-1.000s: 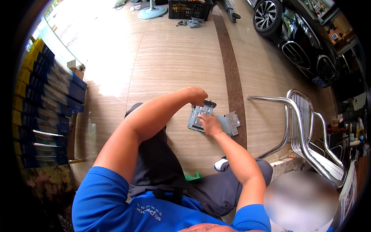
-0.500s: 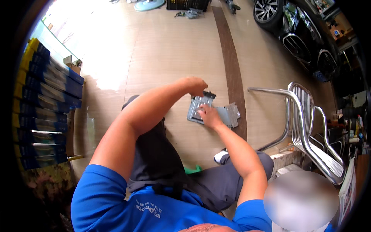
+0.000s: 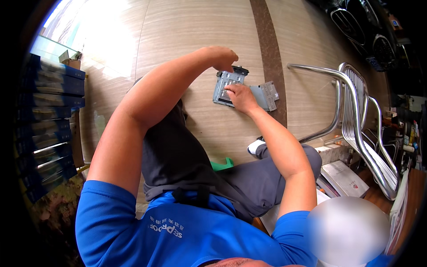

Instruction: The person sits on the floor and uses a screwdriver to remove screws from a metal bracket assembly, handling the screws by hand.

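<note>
On the floor in front of me lies a flat metal electronics unit, grey, box-shaped, with a black bracket-like part along its far edge. A grey sheet-metal plate with a perforated paler end sticks out at its right. My left hand is bent down over the far edge by the black part, fingers curled; what they hold is hidden beneath the hand. My right hand lies over the near right part of the unit, with bent fingers and thumb closed on it.
A tubular metal chair stands at the right, a stack of blue boxes at the left. Books lie beside my right knee. A green object shows by my leg. Part of a dark car is at the far right.
The whole view has tilted nearer, so the black crate and car wheel have left the top. Both hands stay at the metal unit, with little change in their grip.
</note>
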A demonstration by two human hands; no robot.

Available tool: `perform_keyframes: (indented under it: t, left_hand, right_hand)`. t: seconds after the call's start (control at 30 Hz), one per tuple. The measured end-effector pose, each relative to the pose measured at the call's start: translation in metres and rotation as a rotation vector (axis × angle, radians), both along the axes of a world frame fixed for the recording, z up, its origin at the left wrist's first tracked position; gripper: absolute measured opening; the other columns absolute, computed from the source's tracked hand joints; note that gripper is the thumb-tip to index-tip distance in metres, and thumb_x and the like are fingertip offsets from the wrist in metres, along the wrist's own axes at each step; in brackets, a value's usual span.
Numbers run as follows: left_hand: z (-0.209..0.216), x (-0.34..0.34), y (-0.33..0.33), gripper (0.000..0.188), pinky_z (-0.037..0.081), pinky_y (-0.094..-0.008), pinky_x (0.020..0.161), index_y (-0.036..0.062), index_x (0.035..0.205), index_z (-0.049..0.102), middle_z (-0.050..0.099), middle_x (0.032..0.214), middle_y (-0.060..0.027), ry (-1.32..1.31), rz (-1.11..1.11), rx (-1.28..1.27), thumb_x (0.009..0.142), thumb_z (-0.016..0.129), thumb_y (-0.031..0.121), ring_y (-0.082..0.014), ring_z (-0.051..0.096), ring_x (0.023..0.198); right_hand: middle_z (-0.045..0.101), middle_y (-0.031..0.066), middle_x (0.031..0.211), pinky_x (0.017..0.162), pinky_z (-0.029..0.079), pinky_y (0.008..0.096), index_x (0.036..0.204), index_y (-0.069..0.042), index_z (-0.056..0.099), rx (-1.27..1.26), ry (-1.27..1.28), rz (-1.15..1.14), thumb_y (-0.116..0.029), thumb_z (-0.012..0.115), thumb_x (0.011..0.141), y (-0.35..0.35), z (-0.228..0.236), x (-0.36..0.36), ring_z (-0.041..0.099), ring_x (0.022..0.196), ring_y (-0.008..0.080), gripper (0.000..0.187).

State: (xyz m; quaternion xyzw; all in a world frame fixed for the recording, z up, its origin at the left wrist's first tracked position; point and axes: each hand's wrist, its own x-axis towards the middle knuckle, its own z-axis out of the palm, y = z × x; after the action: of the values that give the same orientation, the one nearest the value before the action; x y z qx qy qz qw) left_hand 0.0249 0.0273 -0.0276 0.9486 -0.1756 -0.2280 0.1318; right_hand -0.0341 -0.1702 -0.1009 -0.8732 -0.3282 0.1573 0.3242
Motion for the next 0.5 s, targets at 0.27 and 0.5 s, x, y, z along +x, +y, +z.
perform_keyframes:
  t: [0.27,0.5]
  left_hand:
    - [0.002,-0.002,0.001,0.046,0.049,-0.0459,0.088,0.0098,0.122,0.061,0.065,0.116,-0.0131,-0.006,-0.002,0.014,0.083,0.067,0.033,-0.0333,0.06,0.11]
    - [0.019,-0.004,-0.003,0.057,0.044,-0.0435,0.1,0.0088,0.136,0.051,0.06,0.127,-0.0155,0.084,0.004,0.05,0.086,0.067,0.032,-0.0345,0.054,0.12]
  right_hand:
    - [0.068,0.0185,0.092,0.081,0.051,0.0435,0.099,-0.007,0.07,0.012,0.048,-0.02,-0.028,0.062,0.09,0.001,0.001,-0.003,0.065,0.089,0.0361,0.024]
    - [0.068,0.0204,0.092,0.079,0.051,0.0468,0.101,-0.004,0.068,-0.16,0.002,-0.07,-0.027,0.061,0.091,0.0,0.003,0.003,0.065,0.088,0.0377,0.026]
